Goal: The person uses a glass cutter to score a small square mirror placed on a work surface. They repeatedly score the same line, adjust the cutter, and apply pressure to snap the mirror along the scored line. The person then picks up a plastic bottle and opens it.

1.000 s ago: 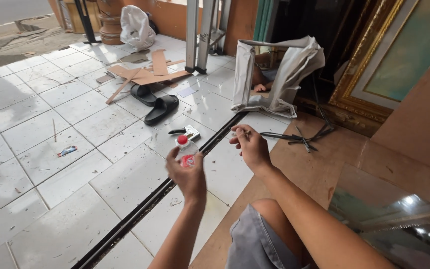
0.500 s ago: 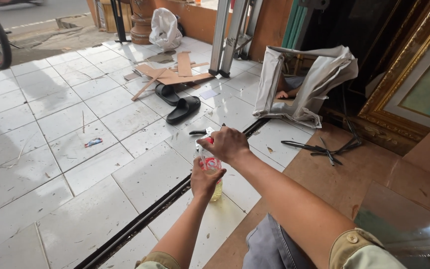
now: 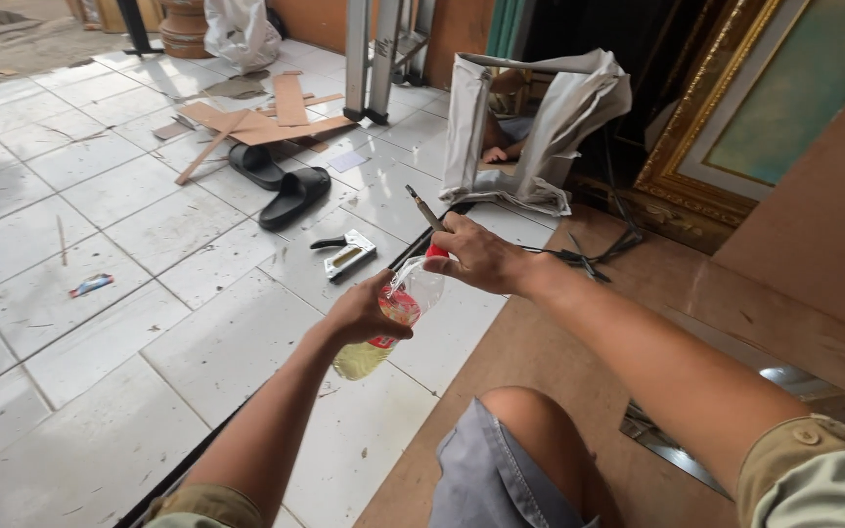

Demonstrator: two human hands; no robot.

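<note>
Open white tiled floor (image 3: 100, 293) filled the left half of the frame, with a dark track running diagonally from lower left toward centre; a brown board (image 3: 540, 372) took the lower right, and a gilded frame (image 3: 706, 127) closed off the upper right. Near centre, the left hand (image 3: 369, 313) was wrapped around the middle of a small clear bottle (image 3: 398, 318) with a red label and yellowish liquid pooled at its lower end. The bottle was tilted, its long axis running from lower left up to upper right, the red cap (image 3: 435, 252) at the top. The right hand (image 3: 476, 256) was closed over that cap, fingers curled around it, and also gripped a thin dark rod (image 3: 424, 207) pointing to the upper left. A staple gun (image 3: 344, 254) lay on the tiles just left of the hands, black sandals (image 3: 281, 181) farther up.
</note>
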